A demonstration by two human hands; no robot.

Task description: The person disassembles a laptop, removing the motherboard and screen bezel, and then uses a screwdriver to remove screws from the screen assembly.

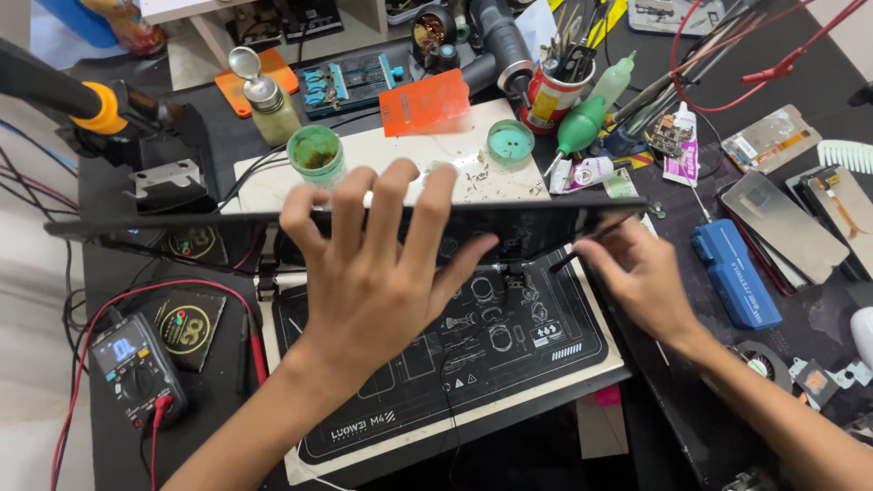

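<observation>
Seen from a single head-worn camera looking steeply down and slightly forward from close above a cluttered repair bench [691, 400], with the left hand [373, 273] and right hand [641, 277] filling the near centre, a multimeter [136, 364] near left, tool tin [553, 95] far.
</observation>
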